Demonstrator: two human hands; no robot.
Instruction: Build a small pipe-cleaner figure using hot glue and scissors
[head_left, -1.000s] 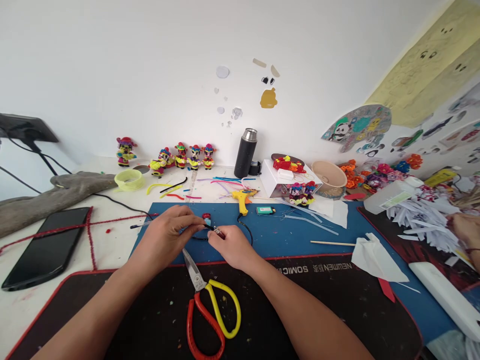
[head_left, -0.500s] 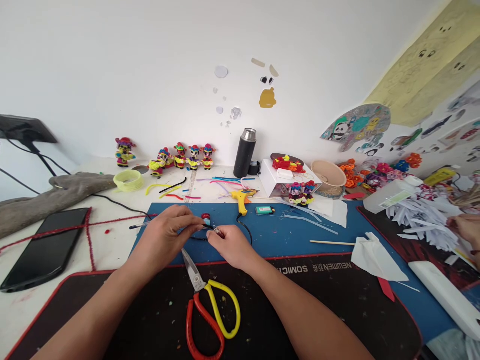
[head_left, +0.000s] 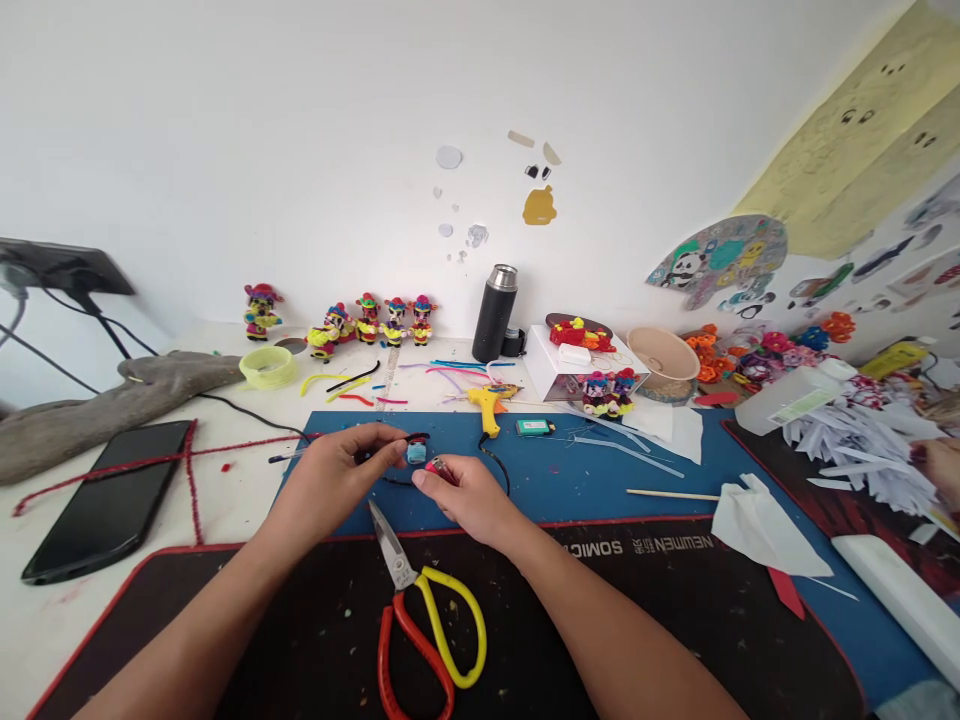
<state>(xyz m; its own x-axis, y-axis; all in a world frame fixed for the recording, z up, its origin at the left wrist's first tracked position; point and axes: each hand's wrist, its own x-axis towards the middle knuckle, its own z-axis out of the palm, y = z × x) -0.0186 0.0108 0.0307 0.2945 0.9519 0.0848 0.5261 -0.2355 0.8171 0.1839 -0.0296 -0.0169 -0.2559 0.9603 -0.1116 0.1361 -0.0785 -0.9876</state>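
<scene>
My left hand (head_left: 349, 470) pinches a short black pipe cleaner (head_left: 417, 436), whose tip sticks out past the fingertips. In my right hand (head_left: 476, 500) is a small lighter (head_left: 442, 469) with a metal top, mostly hidden by the fingers. No flame shows. Behind and between the hands, a small light-blue piece (head_left: 416, 453) rests on the blue mat (head_left: 585, 465). Below them lie scissors (head_left: 401, 572) with one red and one yellow handle, on the black mat (head_left: 300, 620).
A yellow glue gun (head_left: 491, 405) and a teal-labelled lighter-sized box (head_left: 534, 427) lie behind. Several pipe-cleaner figures (head_left: 367, 320) line the wall, near a black flask (head_left: 495, 315). A phone (head_left: 112, 495) lies left; a white bottle (head_left: 787, 400) and paper strips stand right.
My hands have moved apart. The lighter has come away from the black pipe cleaner, which now points up and right. The view has shifted slightly.
</scene>
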